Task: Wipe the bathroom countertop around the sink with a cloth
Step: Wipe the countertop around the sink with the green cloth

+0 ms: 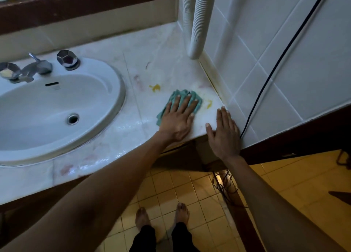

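Observation:
A crumpled teal cloth (187, 95) lies on the pale marble countertop (161, 61) to the right of the white oval sink (57, 107). My left hand (178, 118) presses flat on the cloth with fingers spread. My right hand (224, 134) rests flat and open on the counter's front right corner, beside the tiled wall, holding nothing. Yellow stains show on the counter: one (155, 88) left of the cloth, another (209, 104) to its right. The counter near the sink rim looks wet.
Chrome taps (67, 59) and a spout (36, 65) stand at the sink's back. A white corrugated hose (199, 24) hangs down at the back right corner. A black cable (275, 65) runs down the white tiled wall. Below are yellow floor tiles and my bare feet.

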Demonstrator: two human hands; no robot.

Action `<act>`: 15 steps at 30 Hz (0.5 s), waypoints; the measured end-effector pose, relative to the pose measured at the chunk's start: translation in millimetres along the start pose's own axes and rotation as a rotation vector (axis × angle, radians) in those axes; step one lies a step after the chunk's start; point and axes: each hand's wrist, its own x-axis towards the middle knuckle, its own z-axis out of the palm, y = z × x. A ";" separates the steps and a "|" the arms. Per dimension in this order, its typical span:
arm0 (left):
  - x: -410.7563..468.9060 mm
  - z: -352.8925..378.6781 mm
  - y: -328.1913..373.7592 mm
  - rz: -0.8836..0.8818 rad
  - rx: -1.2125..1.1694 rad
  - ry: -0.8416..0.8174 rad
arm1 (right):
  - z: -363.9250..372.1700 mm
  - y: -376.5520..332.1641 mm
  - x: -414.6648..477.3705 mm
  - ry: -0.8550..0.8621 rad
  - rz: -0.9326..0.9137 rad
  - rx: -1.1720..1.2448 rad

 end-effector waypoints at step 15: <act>51.2 1.0 31.2 0.079 0.066 -0.059 | -2.6 12.3 -10.3 -0.049 -0.047 0.043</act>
